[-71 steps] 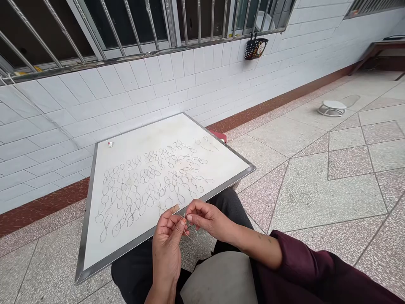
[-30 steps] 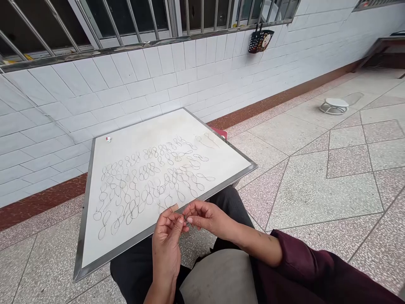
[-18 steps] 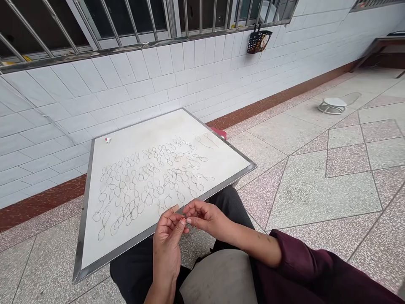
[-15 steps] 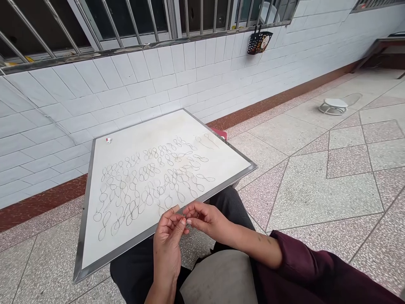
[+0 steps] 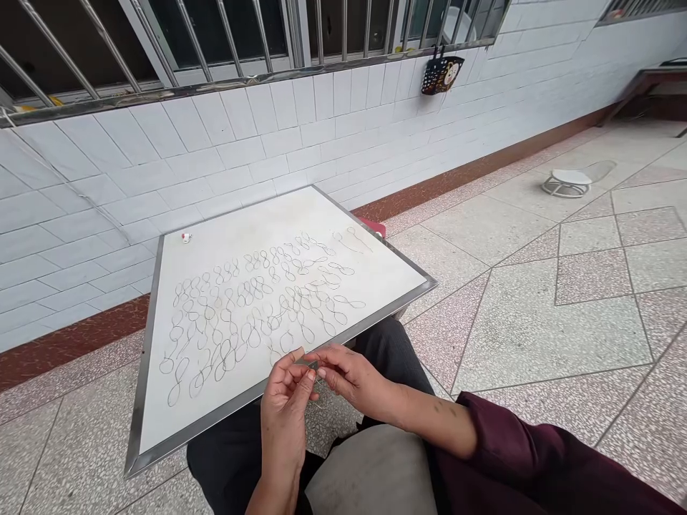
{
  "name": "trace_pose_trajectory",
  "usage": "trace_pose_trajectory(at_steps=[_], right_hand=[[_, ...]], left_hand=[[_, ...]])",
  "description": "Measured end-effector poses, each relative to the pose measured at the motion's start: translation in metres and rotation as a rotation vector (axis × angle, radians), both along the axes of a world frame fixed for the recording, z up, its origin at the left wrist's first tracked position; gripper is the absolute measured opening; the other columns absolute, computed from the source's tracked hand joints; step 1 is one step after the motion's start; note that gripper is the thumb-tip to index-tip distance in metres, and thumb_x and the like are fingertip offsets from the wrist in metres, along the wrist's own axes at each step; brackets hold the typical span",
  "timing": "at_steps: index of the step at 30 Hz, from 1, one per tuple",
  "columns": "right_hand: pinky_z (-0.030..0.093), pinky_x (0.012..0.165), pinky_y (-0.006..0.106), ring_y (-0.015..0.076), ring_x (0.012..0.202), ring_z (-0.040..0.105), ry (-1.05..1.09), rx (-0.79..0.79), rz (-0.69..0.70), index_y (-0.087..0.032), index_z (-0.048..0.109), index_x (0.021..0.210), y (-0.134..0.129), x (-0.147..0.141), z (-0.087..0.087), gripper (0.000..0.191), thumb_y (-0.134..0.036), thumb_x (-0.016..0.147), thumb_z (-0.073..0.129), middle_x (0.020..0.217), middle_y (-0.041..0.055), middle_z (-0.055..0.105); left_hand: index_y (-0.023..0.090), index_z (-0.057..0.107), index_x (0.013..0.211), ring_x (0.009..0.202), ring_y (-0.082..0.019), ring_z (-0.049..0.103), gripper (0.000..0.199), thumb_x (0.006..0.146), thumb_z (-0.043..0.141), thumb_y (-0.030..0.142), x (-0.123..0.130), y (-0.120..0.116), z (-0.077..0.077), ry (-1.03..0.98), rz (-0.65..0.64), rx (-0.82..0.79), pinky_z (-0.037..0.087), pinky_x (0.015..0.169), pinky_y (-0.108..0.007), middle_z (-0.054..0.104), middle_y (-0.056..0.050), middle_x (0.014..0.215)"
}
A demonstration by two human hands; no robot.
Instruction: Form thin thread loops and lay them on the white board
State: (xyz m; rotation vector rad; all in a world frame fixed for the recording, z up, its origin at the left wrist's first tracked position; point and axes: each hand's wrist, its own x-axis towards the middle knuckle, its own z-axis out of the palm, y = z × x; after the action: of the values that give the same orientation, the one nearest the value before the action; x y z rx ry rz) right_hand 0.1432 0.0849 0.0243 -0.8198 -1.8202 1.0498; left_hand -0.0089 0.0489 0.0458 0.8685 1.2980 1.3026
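Near the front edge of a white table (image 5: 257, 214), my left hand (image 5: 290, 393) and my right hand (image 5: 354, 379) meet with their fingertips pinched close together. Between them is something small, thin and dark; a fine strand hangs below the fingers. It is too small to make out. Many thin, dark, looped strands (image 5: 257, 286), several twisted into figure-eight shapes, lie in rows on the table top beyond my hands. Two straighter looped strands (image 5: 351, 236) lie apart at the right.
A small red and white object (image 5: 186, 237) sits at the table's far left corner. A tiled wall (image 5: 215, 179) with window bars stands behind. A dark basket (image 5: 441, 75) hangs there. A low white stool (image 5: 567, 182) stands on the floor at the right.
The fingers of my right hand have shifted slightly and lie flatter against my left fingertips. The camera view has moved a little. The strands on the table have not moved.
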Motion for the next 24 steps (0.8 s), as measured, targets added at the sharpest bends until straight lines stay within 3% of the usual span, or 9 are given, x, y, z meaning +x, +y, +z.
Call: trace_pose_trajectory(at_steps=[5, 11, 15, 19, 21, 24], right_hand=[[0.052, 0.081, 0.034, 0.0179, 0.086, 0.055, -0.115, 0.129, 0.0, -0.022, 0.057, 0.134, 0.0, 0.008, -0.005, 0.034, -0.023, 0.102, 0.044, 0.092, 0.0056, 0.06], [0.052, 0.073, 0.029, 0.0162, 0.078, 0.052, -0.34, 0.3, 0.05, -0.02, 0.045, 0.145, 0.007, 0.033, -0.011, 0.043, -0.019, 0.102, 0.04, 0.093, 0.0055, 0.055], [0.049, 0.067, 0.024, 0.0147, 0.077, 0.051, -0.488, 0.446, 0.136, -0.023, 0.054, 0.138, 0.013, 0.055, -0.012, 0.04, -0.015, 0.102, 0.039, 0.092, 0.0048, 0.055], [0.046, 0.068, 0.027, 0.0164, 0.077, 0.048, -0.628, 0.6, 0.252, -0.025, 0.06, 0.133, 0.015, 0.071, -0.009, 0.042, -0.01, 0.101, 0.037, 0.088, 0.0042, 0.055], [0.045, 0.071, 0.03, 0.0171, 0.077, 0.048, -0.674, 0.625, 0.293, -0.024, 0.062, 0.131, 0.014, 0.075, -0.005, 0.039, -0.012, 0.103, 0.038, 0.087, 0.0042, 0.057], [0.045, 0.076, 0.032, 0.0184, 0.082, 0.049, -0.673, 0.608, 0.249, -0.021, 0.062, 0.13, 0.01, 0.072, 0.001, 0.035, -0.013, 0.103, 0.041, 0.089, 0.0056, 0.061]], left_hand=[[0.022, 0.06, 0.124, 0.07, -0.015, 0.054, 0.053, 0.077, 0.076, 0.041, -0.005, -0.001, 0.004, 0.076, -0.021, -0.008, 0.046, 0.059, -0.025, 0.063, 0.0, 0.081], [0.022, 0.055, 0.13, 0.064, -0.015, 0.05, 0.054, 0.081, 0.07, 0.038, -0.021, -0.005, 0.007, 0.238, -0.158, -0.059, 0.041, 0.059, -0.026, 0.062, 0.001, 0.078], [0.023, 0.059, 0.127, 0.067, -0.017, 0.054, 0.046, 0.082, 0.065, 0.034, -0.03, -0.008, 0.0, 0.383, -0.243, -0.053, 0.044, 0.066, -0.029, 0.062, 0.001, 0.077], [0.027, 0.062, 0.126, 0.069, -0.02, 0.057, 0.044, 0.082, 0.059, 0.026, -0.035, -0.011, -0.011, 0.56, -0.405, -0.065, 0.045, 0.068, -0.031, 0.062, 0.0, 0.076], [0.028, 0.062, 0.127, 0.067, -0.019, 0.056, 0.047, 0.082, 0.057, 0.022, -0.035, -0.012, -0.017, 0.613, -0.456, -0.047, 0.045, 0.067, -0.031, 0.062, 0.0, 0.076], [0.028, 0.062, 0.129, 0.065, -0.019, 0.057, 0.05, 0.08, 0.058, 0.021, -0.031, -0.013, -0.023, 0.588, -0.438, -0.017, 0.044, 0.065, -0.031, 0.063, 0.0, 0.075]])
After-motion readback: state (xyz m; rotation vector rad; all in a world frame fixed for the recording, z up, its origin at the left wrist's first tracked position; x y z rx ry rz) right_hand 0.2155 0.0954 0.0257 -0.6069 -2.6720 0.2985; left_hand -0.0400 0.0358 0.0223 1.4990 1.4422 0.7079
